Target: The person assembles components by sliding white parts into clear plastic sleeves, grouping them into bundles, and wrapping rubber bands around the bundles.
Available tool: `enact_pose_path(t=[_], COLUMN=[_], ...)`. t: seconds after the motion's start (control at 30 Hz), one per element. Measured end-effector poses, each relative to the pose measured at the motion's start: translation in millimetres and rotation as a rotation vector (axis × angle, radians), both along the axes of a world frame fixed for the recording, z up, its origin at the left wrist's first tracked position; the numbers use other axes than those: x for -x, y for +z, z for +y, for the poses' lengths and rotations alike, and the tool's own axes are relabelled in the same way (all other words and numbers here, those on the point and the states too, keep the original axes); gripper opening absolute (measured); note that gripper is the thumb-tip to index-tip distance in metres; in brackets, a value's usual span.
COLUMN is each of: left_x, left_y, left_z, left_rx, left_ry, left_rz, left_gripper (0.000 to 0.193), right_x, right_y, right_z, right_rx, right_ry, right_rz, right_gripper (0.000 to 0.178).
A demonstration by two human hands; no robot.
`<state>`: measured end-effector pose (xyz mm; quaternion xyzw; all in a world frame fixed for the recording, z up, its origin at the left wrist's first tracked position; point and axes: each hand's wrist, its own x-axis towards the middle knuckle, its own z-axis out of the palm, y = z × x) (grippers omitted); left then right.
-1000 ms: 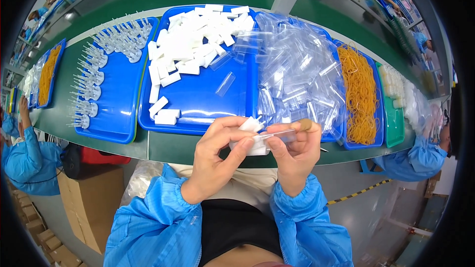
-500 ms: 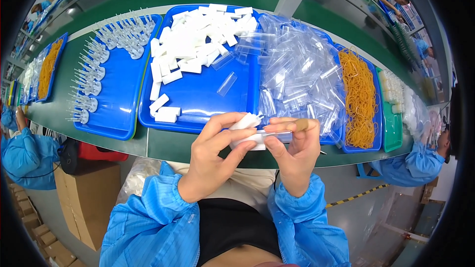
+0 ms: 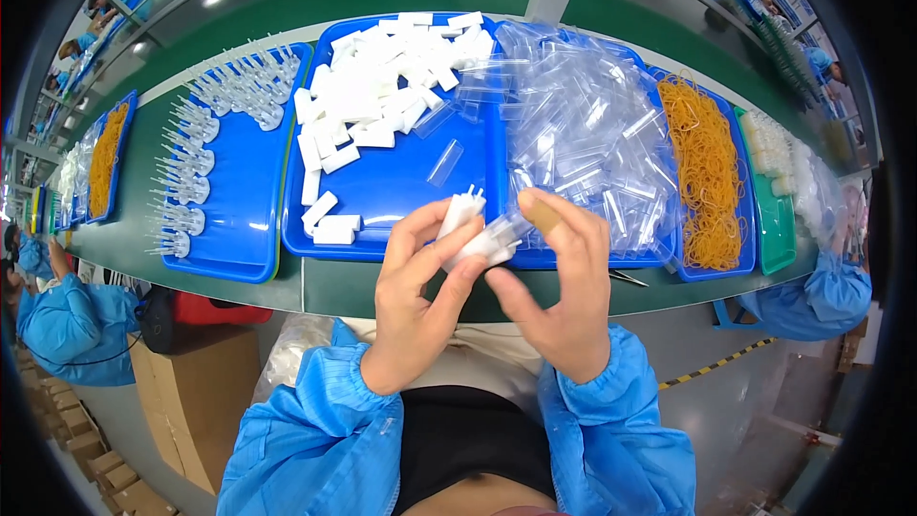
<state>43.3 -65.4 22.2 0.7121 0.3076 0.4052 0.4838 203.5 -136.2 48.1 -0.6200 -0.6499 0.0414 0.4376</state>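
Observation:
My left hand point(image 3: 413, 304) is closed around small white plastic pieces point(image 3: 462, 210), with thin white prongs sticking up from one of them. A clear plastic sleeve point(image 3: 506, 229) is by the end of the held pieces on the right; how far it covers them is hard to tell. Just right of it, my right hand point(image 3: 571, 291) has its thumb and index finger spread apart, with nothing visibly gripped. A tan band wraps its index finger. Behind both hands lie a blue tray point(image 3: 420, 186) of white blocks point(image 3: 382, 86) and a heap of clear sleeves point(image 3: 583, 124).
Left, another blue tray point(image 3: 234, 182) holds clear pronged pieces point(image 3: 196, 162). Yellow rubber bands point(image 3: 705, 172) fill a tray on the right, beside a green tray point(image 3: 778, 229). A cardboard box point(image 3: 181, 401) stands below the table. Co-workers in blue sit at both sides.
My right thumb and fingers have come off the clear sleeve and spread apart. The white pieces in my left hand have tilted, their prongs now pointing up.

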Motion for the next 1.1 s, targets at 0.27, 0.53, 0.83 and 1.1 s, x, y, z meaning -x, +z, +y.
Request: enact_pose_path(t=[0.27, 0.53, 0.83, 1.1], left_x=[-9, -1, 4, 7], left_y=[-2, -5, -4, -4], left_z=[-11, -13, -12, -5], left_rx=[0.063, 0.088, 0.153, 0.277], left_ry=[-0.049, -0.104, -0.112, -0.154], left_rz=[-0.036, -0.044, -0.070, -0.202], left_gripper=[0.039, 0.043, 0.038, 0.036], right_x=[14, 8, 7, 9], right_y=[-9, -4, 6, 4], right_z=[9, 7, 4, -2], right_rx=[-0.061, -0.037, 0.018, -0.026], right_ry=[-0.220, -0.140, -0.160, -0.159], right_rz=[-0.349, -0.270, -0.275, -0.371], right_gripper=[0.085, 0.076, 0.068, 0.063])
